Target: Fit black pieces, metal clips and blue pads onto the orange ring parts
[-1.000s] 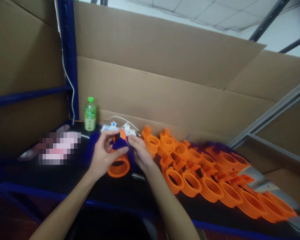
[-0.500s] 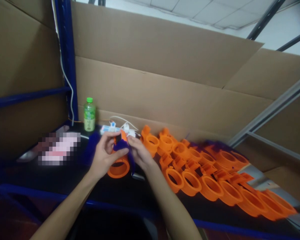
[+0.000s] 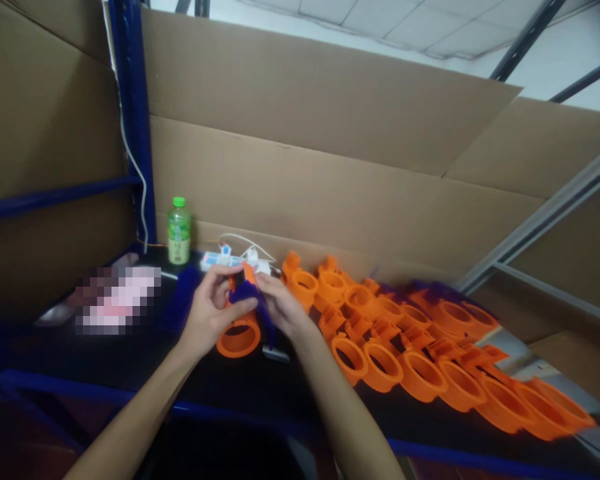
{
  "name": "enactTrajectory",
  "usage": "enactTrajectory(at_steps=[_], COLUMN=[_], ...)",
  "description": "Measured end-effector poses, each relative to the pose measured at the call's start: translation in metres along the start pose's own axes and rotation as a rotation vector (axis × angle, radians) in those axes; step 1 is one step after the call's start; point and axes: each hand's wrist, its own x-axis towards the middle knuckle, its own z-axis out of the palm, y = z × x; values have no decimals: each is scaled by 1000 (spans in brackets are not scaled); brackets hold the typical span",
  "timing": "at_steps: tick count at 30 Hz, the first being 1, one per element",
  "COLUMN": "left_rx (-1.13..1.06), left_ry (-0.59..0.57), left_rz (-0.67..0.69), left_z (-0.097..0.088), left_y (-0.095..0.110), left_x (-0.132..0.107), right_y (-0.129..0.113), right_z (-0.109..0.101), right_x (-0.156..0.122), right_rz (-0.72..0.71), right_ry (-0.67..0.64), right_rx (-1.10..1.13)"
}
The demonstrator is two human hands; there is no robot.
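Both hands are on one orange plastic ring part (image 3: 238, 353), held over the black table with its round opening toward me. Across its upper bracket lies a dark blue piece (image 3: 245, 292), one end hanging down on the right; cloth or film, I cannot tell. My left hand (image 3: 211, 303) grips the part from the left, thumb pressed over the blue piece and fingers behind. From the right, my right hand (image 3: 281, 303) has its fingers closed at the orange upper end and the blue piece; some fingertips are hidden.
Several similar orange ring parts (image 3: 423, 377) stand in rows on the right, dark blue pieces (image 3: 435, 293) behind them. A green-capped bottle (image 3: 179, 232) and a white power strip (image 3: 215, 260) are at the back. A small grey object (image 3: 276, 354) lies near the held part. Cardboard walls surround the table.
The hanging end of the blue piece has swung slightly to the right. Both hands keep nearly the same grip and place.
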Motion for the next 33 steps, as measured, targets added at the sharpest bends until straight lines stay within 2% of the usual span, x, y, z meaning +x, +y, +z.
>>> enactTrajectory(at_steps=[16,24,29,33], left_rx=[37,13,10,30], left_ry=[78,106,63,103], left_rz=[-9,-11,-9,8], left_z=[-3,-5,-5,-2], left_y=[-3,-1,1,0], left_x=[2,5,6,6], right_y=[8,10,6,8], right_z=[-3,4,10,10], right_x=[4,1,-3,-2], right_rz=[-12,-3,-85,-101], right_ry=[45,70,152,163], right_rx=[-6,-47,-89,-104])
